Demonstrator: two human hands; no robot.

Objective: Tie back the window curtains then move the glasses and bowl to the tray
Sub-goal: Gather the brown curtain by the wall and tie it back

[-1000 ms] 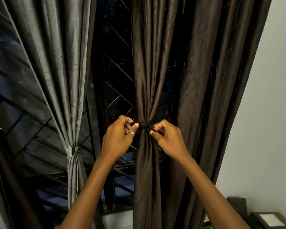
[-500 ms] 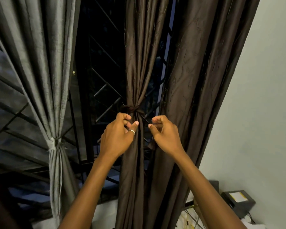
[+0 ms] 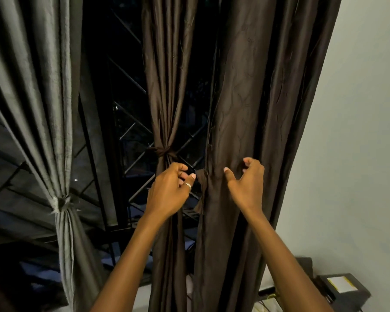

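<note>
The middle brown curtain (image 3: pixel 167 86) is gathered and bound by a dark knot (image 3: pixel 163 152). Just below that knot is my left hand (image 3: pixel 169 190), its fingers loosely curled and holding nothing; its thumb tip is next to a short dark fabric strip (image 3: pixel 202 192) hanging at the edge of the right brown curtain (image 3: pixel 252 97). That curtain hangs loose. My right hand (image 3: pixel 245 183) is in front of it, with thumb and curled fingers spread apart and no fabric gripped. On the left, a grey curtain (image 3: pixel 43 86) is tied at its knot (image 3: pixel 62 202). No glasses, bowl or tray are in view.
A dark metal window grille (image 3: pixel 131 104) shows between the curtains, with night outside. A white wall (image 3: pixel 358 131) rises on the right. A dark box with a pale label (image 3: pixel 342 287) and some cables lie at the lower right.
Both hands have let go of the knot on the middle curtain. My right hand has moved right onto the loose curtain, and the view has shifted up and right.
</note>
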